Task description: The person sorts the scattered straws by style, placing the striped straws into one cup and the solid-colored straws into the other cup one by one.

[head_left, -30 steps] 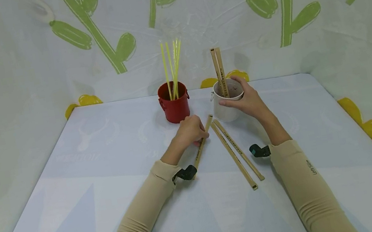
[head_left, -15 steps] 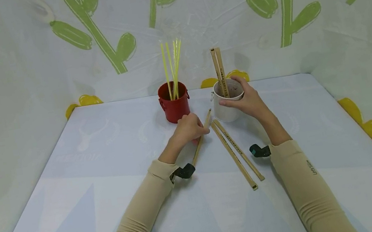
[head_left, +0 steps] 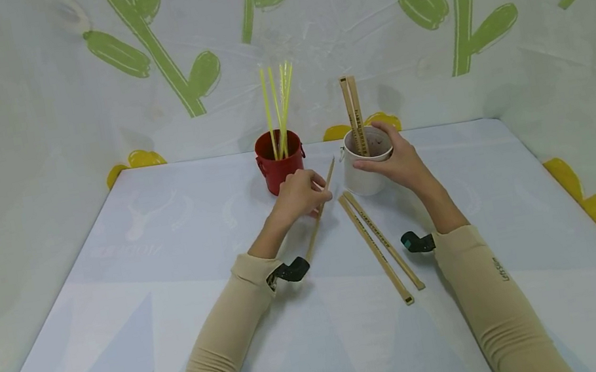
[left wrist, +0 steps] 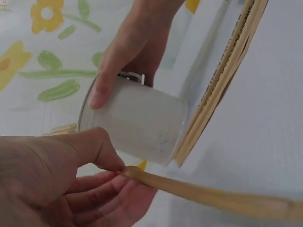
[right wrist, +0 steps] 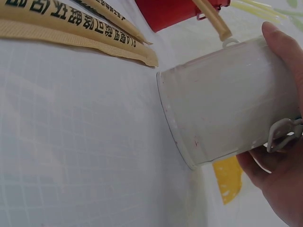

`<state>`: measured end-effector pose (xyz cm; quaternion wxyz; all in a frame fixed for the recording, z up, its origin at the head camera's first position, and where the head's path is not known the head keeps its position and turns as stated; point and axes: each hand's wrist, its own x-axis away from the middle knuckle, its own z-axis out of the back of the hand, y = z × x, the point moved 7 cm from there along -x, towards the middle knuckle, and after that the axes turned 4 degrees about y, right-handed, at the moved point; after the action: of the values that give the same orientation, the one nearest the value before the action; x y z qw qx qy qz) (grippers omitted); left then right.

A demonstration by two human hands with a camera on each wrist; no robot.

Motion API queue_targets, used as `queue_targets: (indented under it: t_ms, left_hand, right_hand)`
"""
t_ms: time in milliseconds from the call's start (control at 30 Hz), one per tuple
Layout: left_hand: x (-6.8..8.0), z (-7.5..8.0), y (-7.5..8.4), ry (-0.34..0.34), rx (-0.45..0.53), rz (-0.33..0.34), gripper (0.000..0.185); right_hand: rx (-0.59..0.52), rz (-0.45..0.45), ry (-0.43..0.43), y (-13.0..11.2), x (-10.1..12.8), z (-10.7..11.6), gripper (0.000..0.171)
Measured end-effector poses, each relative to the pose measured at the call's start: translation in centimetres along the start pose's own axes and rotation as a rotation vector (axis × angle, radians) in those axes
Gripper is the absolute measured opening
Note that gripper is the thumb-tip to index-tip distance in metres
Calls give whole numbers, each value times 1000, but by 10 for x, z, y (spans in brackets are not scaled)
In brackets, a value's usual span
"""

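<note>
Nearest to us, in front of the white bucket (head_left: 366, 164), two paper-wrapped chopstick packets (head_left: 382, 245) lie side by side on the table (head_left: 123, 350), their far ends just short of the bucket's base, with our sleeved forearms on either side of them. Dark printed characters run along these wrappers; in the right wrist view they show clearly as a row of block characters, but we cannot read them with confidence. On our right sleeve (head_left: 500, 267) there is small lettering, too small to make out. A little farther, just left of the bucket, our left hand (head_left: 300, 195) pinches a third packet (head_left: 321, 208) between thumb and curled fingers, its far end raised and pointing toward the bucket's rim, its near end running back toward our wrist. Our right hand (head_left: 398, 161) wraps round the bucket's right side, thumb over the rim, holding it upright. Two packets (head_left: 353, 113) already stand inside the bucket. We judge the work partly done: two packets in, one in hand, two left on the table. Left of the bucket, a red bucket (head_left: 280, 161) holds several yellow straws (head_left: 277, 110) standing up. Behind both hangs a pale cloth (head_left: 365, 21) printed with green stems and leaves.
</note>
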<state>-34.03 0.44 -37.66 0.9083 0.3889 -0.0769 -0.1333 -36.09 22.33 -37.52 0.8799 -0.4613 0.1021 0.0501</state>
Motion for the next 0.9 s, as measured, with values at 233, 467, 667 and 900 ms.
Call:
queue_targets:
  t_ms: [233,467,667,900]
  left_hand:
    - [-1,4,5,30,195,-58,38]
    - [0,9,11,41,361,-115,41]
    - [1,13,17,54,434,-164,40]
    - [2,17,20,112,496,-202,38]
  right_hand:
    - [-9,8,4,0,0,0,100]
    - [-3,10,5,0,-1,0,100]
    - [-1,6,2,-1,-1,0,101]
    - [-3,-2,-5,0,0,1,102]
